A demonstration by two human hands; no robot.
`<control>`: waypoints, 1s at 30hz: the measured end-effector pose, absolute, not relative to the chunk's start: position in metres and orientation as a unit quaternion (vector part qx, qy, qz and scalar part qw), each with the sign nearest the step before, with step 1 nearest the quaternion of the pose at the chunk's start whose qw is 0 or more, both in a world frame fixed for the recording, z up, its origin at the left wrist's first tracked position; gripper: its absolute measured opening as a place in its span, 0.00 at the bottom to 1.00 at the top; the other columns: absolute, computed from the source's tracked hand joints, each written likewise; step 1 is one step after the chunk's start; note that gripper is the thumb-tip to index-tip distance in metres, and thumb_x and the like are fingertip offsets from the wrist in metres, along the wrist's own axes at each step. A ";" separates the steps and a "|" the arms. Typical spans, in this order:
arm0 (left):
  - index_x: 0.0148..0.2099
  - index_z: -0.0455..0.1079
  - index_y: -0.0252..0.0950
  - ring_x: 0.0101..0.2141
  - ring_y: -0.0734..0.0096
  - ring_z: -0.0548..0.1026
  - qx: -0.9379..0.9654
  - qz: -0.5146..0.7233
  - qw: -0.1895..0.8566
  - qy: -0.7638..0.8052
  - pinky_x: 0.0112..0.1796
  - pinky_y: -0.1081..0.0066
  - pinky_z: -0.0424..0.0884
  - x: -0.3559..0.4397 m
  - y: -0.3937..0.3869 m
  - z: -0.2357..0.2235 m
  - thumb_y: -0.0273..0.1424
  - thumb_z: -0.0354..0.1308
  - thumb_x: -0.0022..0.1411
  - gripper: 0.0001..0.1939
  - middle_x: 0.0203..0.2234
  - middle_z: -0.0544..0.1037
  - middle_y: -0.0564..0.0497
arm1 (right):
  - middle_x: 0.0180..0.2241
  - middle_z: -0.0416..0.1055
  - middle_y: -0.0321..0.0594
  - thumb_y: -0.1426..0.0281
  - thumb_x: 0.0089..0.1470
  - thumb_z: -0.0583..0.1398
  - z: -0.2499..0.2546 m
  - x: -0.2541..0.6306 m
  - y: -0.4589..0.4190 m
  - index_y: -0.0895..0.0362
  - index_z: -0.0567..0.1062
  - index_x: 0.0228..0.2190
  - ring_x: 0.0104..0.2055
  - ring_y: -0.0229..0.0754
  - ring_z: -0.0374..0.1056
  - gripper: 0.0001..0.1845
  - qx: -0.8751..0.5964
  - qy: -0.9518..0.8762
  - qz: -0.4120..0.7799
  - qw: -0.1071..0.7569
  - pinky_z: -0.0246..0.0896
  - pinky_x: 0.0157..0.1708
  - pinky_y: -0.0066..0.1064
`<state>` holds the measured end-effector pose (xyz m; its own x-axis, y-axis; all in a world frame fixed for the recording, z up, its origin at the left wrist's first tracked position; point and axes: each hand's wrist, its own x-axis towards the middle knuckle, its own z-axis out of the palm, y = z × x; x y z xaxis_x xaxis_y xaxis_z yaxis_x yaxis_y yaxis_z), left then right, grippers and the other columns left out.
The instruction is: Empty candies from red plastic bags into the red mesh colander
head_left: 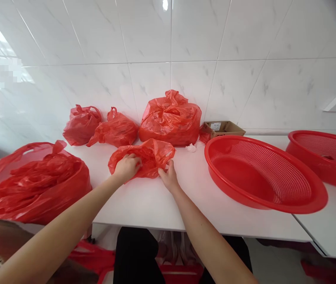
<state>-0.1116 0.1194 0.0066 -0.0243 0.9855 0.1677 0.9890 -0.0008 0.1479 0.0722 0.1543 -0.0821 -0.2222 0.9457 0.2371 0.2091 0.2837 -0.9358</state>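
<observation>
A small red plastic bag (152, 154) lies on the white table in front of me, its mouth spread and crumpled. My left hand (128, 167) is over the left part of its opening, fingers curled into the thin folds with the tips partly hidden. At the bag's right edge, my right hand (168, 176) pinches the plastic between thumb and fingers. What lies inside the bag is hidden by the folds.
Full red bags (170, 120) stand along the tiled wall. A big open bag of crumpled red plastic (38, 185) sits at left. On the right are a red mesh basket (241, 173), a second basket (312, 157) and a small cardboard box (230, 128). The table edge (215, 232) is close.
</observation>
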 end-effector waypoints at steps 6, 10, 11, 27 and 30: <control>0.48 0.70 0.33 0.40 0.66 0.76 -0.703 -0.210 -0.073 -0.675 0.44 0.62 0.71 -0.117 0.119 0.031 0.37 0.49 0.70 0.14 0.41 0.78 0.47 | 0.42 0.72 0.43 0.65 0.47 0.61 -0.082 0.067 0.151 0.55 0.67 0.43 0.42 0.48 0.70 0.19 -0.468 -0.682 0.395 0.401 0.65 0.42 0.40; 0.45 0.73 0.35 0.41 0.65 0.75 -0.712 -0.213 -0.116 -0.659 0.44 0.60 0.71 -0.110 0.118 0.009 0.36 0.61 0.62 0.12 0.42 0.77 0.47 | 0.42 0.73 0.40 0.69 0.48 0.60 -0.081 0.069 0.152 0.53 0.70 0.44 0.44 0.46 0.71 0.18 -0.460 -0.698 0.388 0.387 0.66 0.41 0.37; 0.42 0.73 0.35 0.40 0.65 0.75 -0.706 -0.220 -0.125 -0.662 0.43 0.61 0.71 -0.109 0.120 0.004 0.36 0.61 0.62 0.11 0.40 0.77 0.48 | 0.44 0.73 0.40 0.69 0.48 0.61 -0.080 0.070 0.152 0.52 0.70 0.45 0.45 0.46 0.71 0.20 -0.456 -0.704 0.385 0.385 0.66 0.41 0.36; 0.48 0.68 0.35 0.35 0.63 0.78 -0.477 -0.601 -0.307 -0.563 0.38 0.63 0.75 -0.132 0.081 0.096 0.44 0.59 0.55 0.23 0.33 0.79 0.47 | 0.37 0.74 0.38 0.67 0.52 0.59 -0.077 0.066 0.148 0.51 0.74 0.37 0.36 0.46 0.71 0.09 -0.448 -0.730 0.353 0.376 0.65 0.34 0.37; 0.49 0.68 0.35 0.33 0.66 0.78 -0.457 -0.597 -0.318 -0.578 0.35 0.65 0.76 -0.111 0.070 0.083 0.47 0.54 0.61 0.22 0.34 0.79 0.47 | 0.40 0.74 0.35 0.68 0.49 0.63 -0.068 0.071 0.141 0.52 0.73 0.43 0.39 0.43 0.72 0.16 -0.420 -0.728 0.345 0.419 0.68 0.36 0.33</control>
